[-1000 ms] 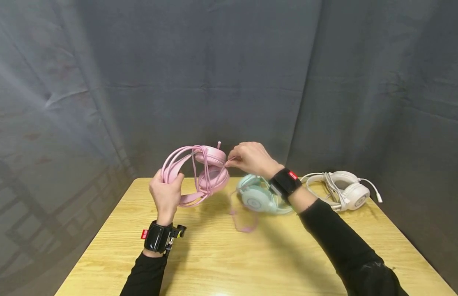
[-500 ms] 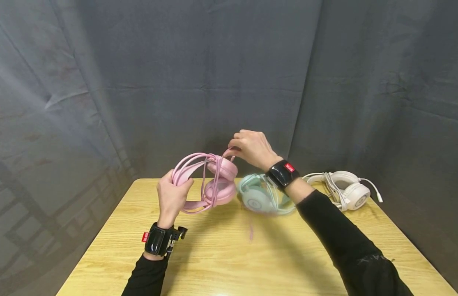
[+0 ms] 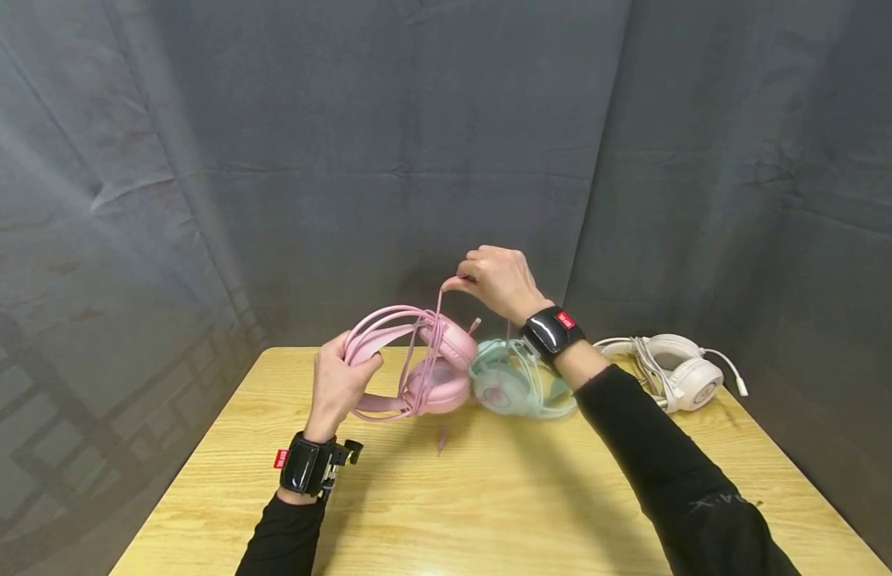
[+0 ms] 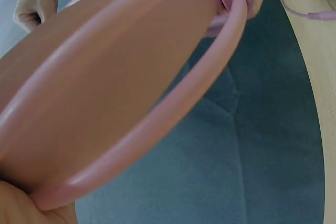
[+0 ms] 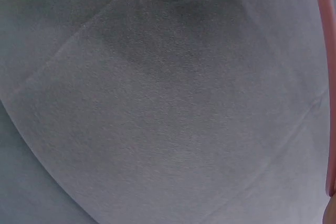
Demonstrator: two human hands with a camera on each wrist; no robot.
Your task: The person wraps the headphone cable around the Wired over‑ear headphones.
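Pink headphones [image 3: 437, 387] are held above the table in the head view, tilted with both ear cups to the right. My left hand [image 3: 339, 382] grips their headband, thumb on the near side. Several turns of pink cable loop around the headband and cups. Above the cups, my right hand [image 3: 498, 280] pinches a strand of the pink cable [image 3: 439, 302], which runs taut down to them. The right wrist view has this cable [image 5: 328, 77] at its right edge. Close up in the left wrist view, the headband [image 4: 115, 72] hides most of my left hand.
Mint green headphones [image 3: 505, 390] lie just right of the pink ones, partly behind my right wrist. White headphones [image 3: 694, 382] with a microphone arm lie farther right on the wooden table [image 3: 431, 512]. A grey curtain [image 3: 388, 160] stands behind.
My left hand has carried the pink headphones to the right and slightly down. My right hand has risen, drawing a strand of cable upward from the ear cups. The loose cable below has swung.
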